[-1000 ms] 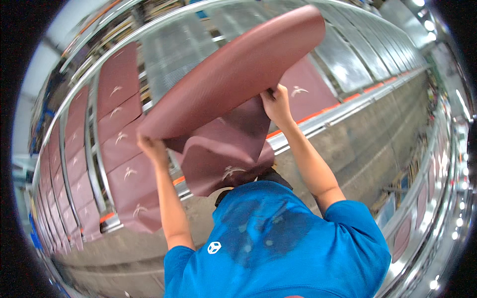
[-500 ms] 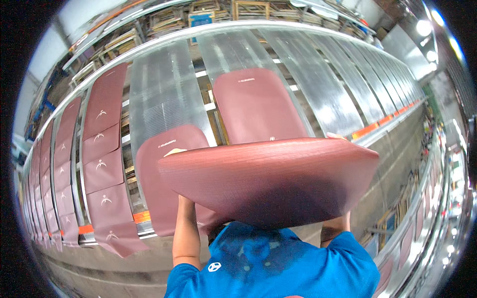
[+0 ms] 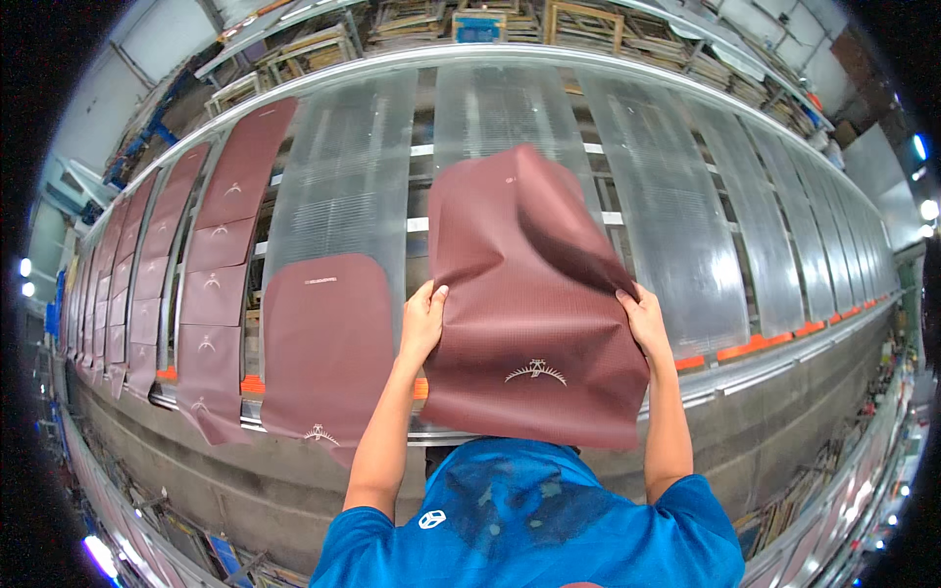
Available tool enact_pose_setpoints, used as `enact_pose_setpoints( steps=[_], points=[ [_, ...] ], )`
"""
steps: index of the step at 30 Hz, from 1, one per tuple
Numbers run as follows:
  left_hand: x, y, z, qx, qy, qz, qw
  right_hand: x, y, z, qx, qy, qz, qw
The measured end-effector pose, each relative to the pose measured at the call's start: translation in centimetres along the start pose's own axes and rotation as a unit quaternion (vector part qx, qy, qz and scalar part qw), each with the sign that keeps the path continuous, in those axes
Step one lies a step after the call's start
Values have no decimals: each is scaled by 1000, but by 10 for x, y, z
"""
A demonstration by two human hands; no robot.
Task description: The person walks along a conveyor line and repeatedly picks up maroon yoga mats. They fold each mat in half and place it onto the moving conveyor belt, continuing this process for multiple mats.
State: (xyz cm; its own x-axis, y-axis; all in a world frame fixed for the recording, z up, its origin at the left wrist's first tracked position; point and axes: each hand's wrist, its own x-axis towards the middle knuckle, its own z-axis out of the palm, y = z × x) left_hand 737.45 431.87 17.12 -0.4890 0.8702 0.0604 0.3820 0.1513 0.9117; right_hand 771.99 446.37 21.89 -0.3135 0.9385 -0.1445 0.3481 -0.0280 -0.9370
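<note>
Between my hands hangs a maroon textured sheet (image 3: 529, 392) with a pale emblem, its upper part rippled and lying over a translucent panel. My left hand (image 3: 422, 321) pinches its left edge, thumb on top; my right hand (image 3: 641, 319) grips its right edge at about the same height. Just left of it, a maroon sheet with rounded top corners (image 3: 328, 343) lies flat on another translucent panel (image 3: 338, 176). Farther left are more maroon pieces (image 3: 216, 255) in overlapping rows, each with a pale emblem.
A long rack with metal rails (image 3: 470, 57) and orange strips (image 3: 755, 342) runs across the view, with translucent panels (image 3: 667, 216) to the right. Stacked wooden frames (image 3: 583, 27) stand behind it. A concrete floor (image 3: 294, 485) shows along my side.
The held sheet has swung from a raised, bent roll to hanging face-up, emblem visible, over the panel right of the flat sheet. Both my hands now show on its sides; the view has shifted.
</note>
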Motion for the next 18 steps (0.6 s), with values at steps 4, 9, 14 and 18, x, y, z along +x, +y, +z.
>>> enact_pose_setpoints(
  steps=[4, 9, 14, 18],
  points=[
    [21, -6, 4, 21, 18, -9, 1000, 42, 10, 15, 98, -52, 2, 994],
    [72, -42, 29, 79, 36, -24, 996, 121, 56, 24, 110, -84, 39, 990],
    [96, -92, 49, 178, 18, -140, 974, 149, 111, 44, -53, -12, 144, 988],
    [78, -112, 31, 109, -14, -228, 967, 116, 114, 32, 29, -14, 227, 973]
  ],
)
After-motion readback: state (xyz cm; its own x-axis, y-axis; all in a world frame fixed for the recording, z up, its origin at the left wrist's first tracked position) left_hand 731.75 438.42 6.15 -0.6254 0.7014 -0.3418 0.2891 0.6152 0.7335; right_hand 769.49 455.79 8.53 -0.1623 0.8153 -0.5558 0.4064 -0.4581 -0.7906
